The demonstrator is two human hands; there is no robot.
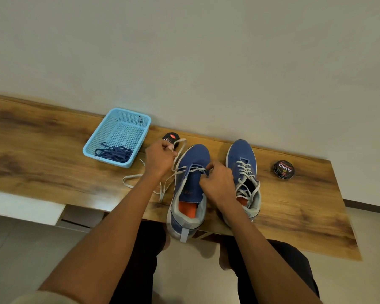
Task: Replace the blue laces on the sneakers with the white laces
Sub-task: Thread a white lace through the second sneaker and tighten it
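Note:
Two blue sneakers stand side by side on the wooden bench (42,154). The right sneaker (242,155) is laced in white up to its collar. The left sneaker (192,159) has a white lace (132,177) through its front eyelets only, with the loose ends trailing over the bench to its left. My left hand (159,157) pinches one strand of that lace, raised beside the toe. My right hand (217,183) rests on the left sneaker's tongue and pinches the lace at the eyelets. The blue laces (114,153) lie heaped in a light blue basket (127,116).
A round black polish tin (283,169) sits on the bench right of the sneakers. Another dark tin (171,137) lies behind my left hand, partly hidden. A wall rises right behind the bench. My knees and the floor show below the bench's front edge.

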